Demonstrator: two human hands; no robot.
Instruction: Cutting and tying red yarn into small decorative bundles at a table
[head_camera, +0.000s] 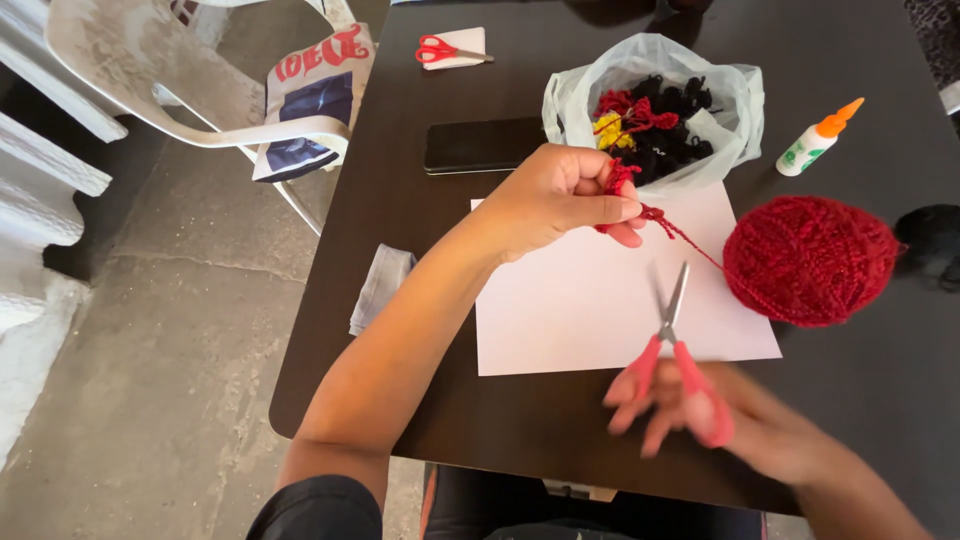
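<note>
Blur smears the right hand (700, 415) at the near edge of the dark bench (400, 210), so its fingers are hard to separate; they are closed through the red handles of the scissors (675, 345), gripping them. The scissors' long axis runs from the handles near the person up and slightly left toward the far side, steel blades pointing away, tips over the white sheet of paper (570, 310). Whether the blades are parted cannot be told.

The left hand (565, 200) hovers over the paper's far edge, its fingers pinched shut on a small bundle of red yarn (620, 185), most of which is hidden inside the grip. A single strand (690, 240) trails from it down to the right, reaching the red yarn ball (810, 260), which rests partly on the paper's right edge.

Behind the hand, a clear plastic bag (655, 100) holds black, red and yellow yarn pieces, tangled and hard to count. A dark object at the right border is cut off. A glue bottle (818, 140) lies tilted, orange tip pointing up-right. A phone (483, 145), a second pair of scissors (450, 50) and a folded grey cloth (380, 285) also lie on the bench.
</note>
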